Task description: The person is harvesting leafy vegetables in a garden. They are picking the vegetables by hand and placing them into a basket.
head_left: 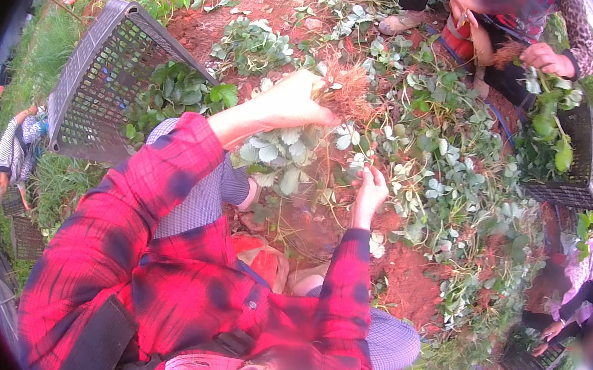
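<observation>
My left hand [293,103] is closed around a bunch of strawberry plants [286,151], raised above the ground. Their reddish-brown roots [351,90] stick out past the fingers, and the green leaves hang below the hand. Lower and to the right, my right hand [370,195] has its fingertips pinched together at a thin runner [359,164] trailing from the bunch. Both sleeves are red and black plaid. To my left stands a black plastic crate [96,82] with leafy plants [175,94] in it.
Strawberry plants [445,165] spread over the red soil [407,274] ahead and right. At upper right a co-worker's hand [547,60] holds rooted plants beside a dark crate [562,193]. Another person works at lower right by a crate [528,365]; one more bends at far left.
</observation>
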The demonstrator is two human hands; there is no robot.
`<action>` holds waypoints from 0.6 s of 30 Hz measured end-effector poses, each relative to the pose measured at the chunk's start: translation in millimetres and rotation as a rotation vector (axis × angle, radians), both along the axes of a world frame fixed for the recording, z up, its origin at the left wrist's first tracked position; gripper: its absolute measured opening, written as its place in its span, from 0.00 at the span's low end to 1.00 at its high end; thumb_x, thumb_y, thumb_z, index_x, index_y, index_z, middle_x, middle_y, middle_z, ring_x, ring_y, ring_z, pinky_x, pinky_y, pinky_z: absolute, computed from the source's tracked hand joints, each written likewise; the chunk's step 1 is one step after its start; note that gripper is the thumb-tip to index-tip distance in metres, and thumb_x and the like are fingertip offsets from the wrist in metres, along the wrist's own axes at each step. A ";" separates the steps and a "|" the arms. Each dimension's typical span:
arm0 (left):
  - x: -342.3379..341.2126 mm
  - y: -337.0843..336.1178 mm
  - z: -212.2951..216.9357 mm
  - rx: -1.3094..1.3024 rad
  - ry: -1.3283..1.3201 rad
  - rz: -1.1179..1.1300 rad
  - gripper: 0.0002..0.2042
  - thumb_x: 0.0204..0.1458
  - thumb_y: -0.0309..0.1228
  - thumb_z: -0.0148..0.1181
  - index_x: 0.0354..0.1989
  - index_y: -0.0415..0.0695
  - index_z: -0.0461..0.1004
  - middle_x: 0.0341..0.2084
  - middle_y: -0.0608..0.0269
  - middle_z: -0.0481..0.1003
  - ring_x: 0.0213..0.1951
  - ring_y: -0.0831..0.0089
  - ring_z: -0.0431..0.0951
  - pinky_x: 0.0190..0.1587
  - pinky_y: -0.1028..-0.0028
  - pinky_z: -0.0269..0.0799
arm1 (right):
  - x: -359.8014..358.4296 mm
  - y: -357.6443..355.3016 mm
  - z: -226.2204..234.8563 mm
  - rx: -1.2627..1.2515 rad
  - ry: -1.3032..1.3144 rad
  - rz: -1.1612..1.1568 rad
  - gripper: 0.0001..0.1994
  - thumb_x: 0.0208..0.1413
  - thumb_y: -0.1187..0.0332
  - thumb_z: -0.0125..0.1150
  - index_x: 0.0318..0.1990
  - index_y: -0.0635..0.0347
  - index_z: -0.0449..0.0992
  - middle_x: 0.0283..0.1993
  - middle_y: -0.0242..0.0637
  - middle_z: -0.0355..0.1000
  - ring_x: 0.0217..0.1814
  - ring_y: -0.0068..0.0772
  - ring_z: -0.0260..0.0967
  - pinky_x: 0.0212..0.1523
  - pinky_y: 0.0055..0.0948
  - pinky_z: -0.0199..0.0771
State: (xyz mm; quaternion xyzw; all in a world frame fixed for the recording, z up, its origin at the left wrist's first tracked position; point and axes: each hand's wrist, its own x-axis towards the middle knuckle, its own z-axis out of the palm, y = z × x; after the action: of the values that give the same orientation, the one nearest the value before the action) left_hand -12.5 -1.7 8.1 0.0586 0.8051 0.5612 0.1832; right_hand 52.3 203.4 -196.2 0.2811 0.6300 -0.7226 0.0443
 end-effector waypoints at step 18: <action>26.2 29.1 4.4 0.607 -0.177 -0.097 0.20 0.36 0.23 0.63 0.42 0.39 0.69 0.36 0.65 0.73 0.39 0.78 0.70 0.47 0.75 0.63 | 32.4 -57.4 169.6 0.400 0.686 0.021 0.10 0.51 0.78 0.49 0.41 0.67 0.69 0.25 0.27 0.67 0.24 0.12 0.59 0.25 0.13 0.60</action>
State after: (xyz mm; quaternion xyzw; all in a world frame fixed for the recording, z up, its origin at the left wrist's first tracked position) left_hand 13.7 27.4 12.5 0.1000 0.5783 0.7691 0.2532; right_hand 84.7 146.1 -26.6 0.0199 0.7394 -0.6370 -0.2171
